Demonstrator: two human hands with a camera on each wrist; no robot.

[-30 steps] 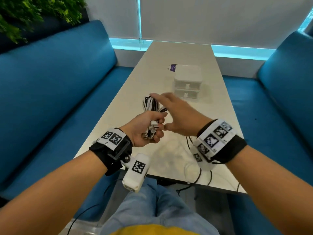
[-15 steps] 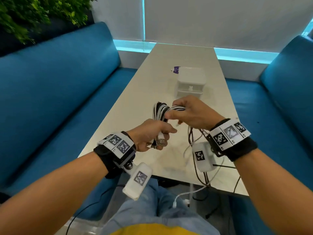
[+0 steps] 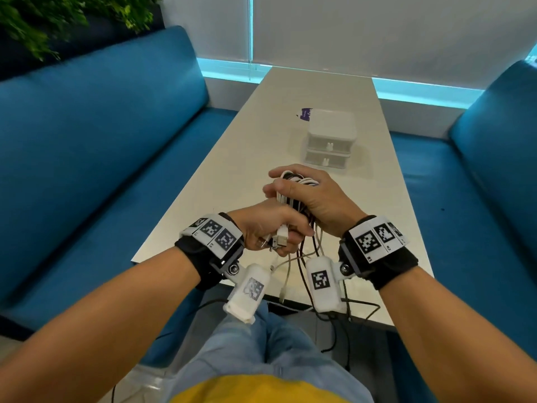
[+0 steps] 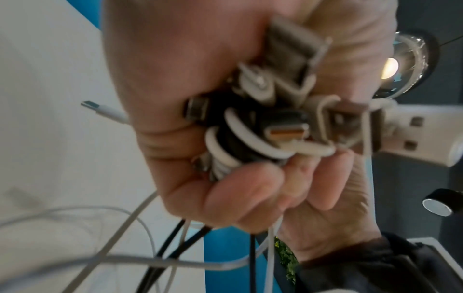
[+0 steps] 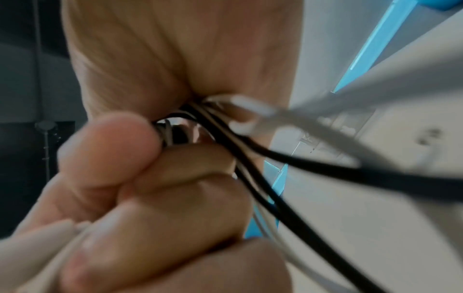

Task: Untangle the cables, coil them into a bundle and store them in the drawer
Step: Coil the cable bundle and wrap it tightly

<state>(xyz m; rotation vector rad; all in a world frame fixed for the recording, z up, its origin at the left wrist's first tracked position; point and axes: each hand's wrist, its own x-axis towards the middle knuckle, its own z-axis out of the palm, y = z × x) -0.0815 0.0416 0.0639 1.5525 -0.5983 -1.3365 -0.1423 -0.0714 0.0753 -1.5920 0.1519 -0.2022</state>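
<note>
left hand [image 3: 268,225] and right hand [image 3: 308,196] both clenched around coiled black-and-white cables [image 3: 293,199], above near end of surface [image 3: 232,181]; loose ends hanging below; drawer unit [image 3: 331,141] beyond, closed.

The camera on my head looks forward and down along the long pale table [image 3: 290,135], taking in both my forearms, my lap and the blue padded benches [image 3: 101,146] on either side. The camera on my left wrist sits very close under my left hand [image 4: 200,99], facing along the palm at the curled fingers, with the tabletop behind. The one on my right wrist is just as near my right hand [image 5: 140,178], blurred. All three views share the bundle of white and black cables [image 3: 293,196] gripped between my hands.
</note>
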